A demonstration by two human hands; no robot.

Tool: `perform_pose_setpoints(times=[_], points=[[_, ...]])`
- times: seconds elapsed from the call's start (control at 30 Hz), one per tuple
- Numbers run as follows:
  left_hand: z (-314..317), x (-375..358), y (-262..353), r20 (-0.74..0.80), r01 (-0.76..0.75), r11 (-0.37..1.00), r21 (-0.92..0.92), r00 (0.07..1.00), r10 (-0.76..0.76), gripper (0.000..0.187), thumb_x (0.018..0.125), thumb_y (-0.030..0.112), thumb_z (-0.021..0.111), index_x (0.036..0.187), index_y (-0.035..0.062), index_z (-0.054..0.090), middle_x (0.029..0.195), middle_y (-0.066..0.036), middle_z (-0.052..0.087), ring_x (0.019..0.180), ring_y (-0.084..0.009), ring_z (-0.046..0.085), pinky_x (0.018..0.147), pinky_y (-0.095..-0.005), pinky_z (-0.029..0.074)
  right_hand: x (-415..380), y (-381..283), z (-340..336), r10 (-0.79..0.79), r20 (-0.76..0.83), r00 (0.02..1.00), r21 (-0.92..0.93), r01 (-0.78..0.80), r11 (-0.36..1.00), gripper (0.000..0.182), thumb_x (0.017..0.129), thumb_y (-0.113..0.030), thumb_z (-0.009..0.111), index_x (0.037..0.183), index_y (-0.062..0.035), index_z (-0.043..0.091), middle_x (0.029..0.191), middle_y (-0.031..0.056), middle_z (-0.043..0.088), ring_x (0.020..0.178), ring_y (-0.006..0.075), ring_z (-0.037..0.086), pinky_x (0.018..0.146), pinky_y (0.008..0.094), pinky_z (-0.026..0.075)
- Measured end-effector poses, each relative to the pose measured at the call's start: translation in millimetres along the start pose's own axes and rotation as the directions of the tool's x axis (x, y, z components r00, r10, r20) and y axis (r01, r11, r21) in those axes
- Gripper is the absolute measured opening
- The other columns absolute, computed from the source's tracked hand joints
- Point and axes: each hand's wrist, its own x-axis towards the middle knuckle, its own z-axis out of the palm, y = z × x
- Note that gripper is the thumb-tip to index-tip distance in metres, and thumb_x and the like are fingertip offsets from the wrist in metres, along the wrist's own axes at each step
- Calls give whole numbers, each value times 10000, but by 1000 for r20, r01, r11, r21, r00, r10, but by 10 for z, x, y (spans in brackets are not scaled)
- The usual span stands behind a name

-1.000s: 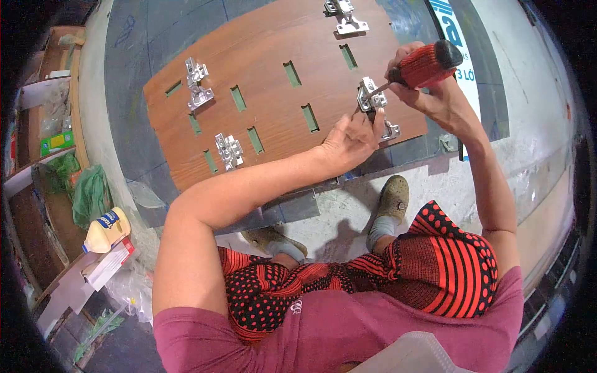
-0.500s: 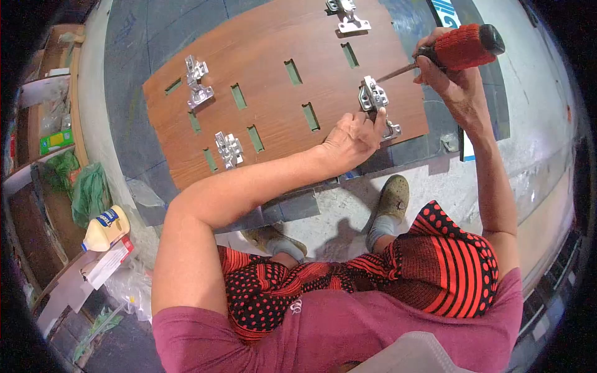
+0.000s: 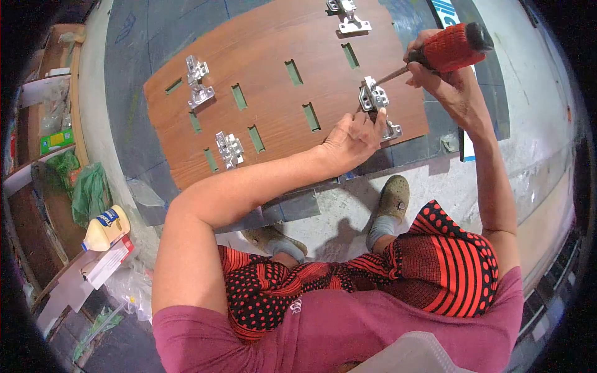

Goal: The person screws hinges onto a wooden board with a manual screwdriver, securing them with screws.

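My right hand (image 3: 444, 84) is closed around a screwdriver (image 3: 446, 48) with a red handle and black end. The shaft slants down-left, its tip at the upper part of a metal hinge (image 3: 374, 96) near the right edge of a brown wooden board (image 3: 273, 62). My left hand (image 3: 354, 140) has its fingers pressed on the lower part of this hinge, curled and partly hiding it. Other hinges lie on the board: one at the top (image 3: 349, 17), one at the upper left (image 3: 199, 84) and one at the lower left (image 3: 230, 150). Several slots show green in the board.
The board rests on a dark, worn surface (image 3: 134, 124). Left of it are shelves, a green plastic bag (image 3: 91, 193) and a yellowish bottle (image 3: 106, 229) with a blue label. A blue and white strip (image 3: 467, 147) lies at the right. My feet stand below the board.
My right hand and the screwdriver have shifted slightly left, and the handle is tilted a little differently. The left hand and hinges look nearly unchanged.
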Motion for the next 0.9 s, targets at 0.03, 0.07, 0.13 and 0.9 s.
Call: perform_pose_setpoints(times=[0.03,0.07,0.13,0.9], points=[[23,5,5,-36,24,1000,10,999,-24,736,788,367,643,1276,-107,363,899,-141,582,877,-241,566,661,-331,486,0,-13,-7,0,-1,1000,0,0,1000,277,853,-126,654,1087,-57,523,1012,37,574,812,101,586,659,253,533],[46,5,9,-71,50,999,19,996,-48,729,785,373,645,1274,-93,371,923,-146,585,886,-240,574,673,-329,500,1,-43,-22,-22,48,999,68,19,997,291,851,-125,653,1105,-60,526,1038,46,586,804,99,587,653,243,523],[-16,8,32,-34,75,997,3,997,-75,721,783,377,647,1270,-81,376,955,-155,586,900,-238,578,674,-328,510,-4,-134,-35,-48,97,994,137,35,990,306,849,-124,651,1123,-64,529,1064,54,598,795,97,589,646,233,513],[-35,-5,-18,-8,0,999,-52,1000,0,692,779,311,649,1241,-143,407,853,-131,594,865,-255,564,728,-354,483,73,126,-172,52,78,996,117,-61,991,438,852,-252,665,1221,-88,495,1069,56,615,832,108,606,726,275,534]])
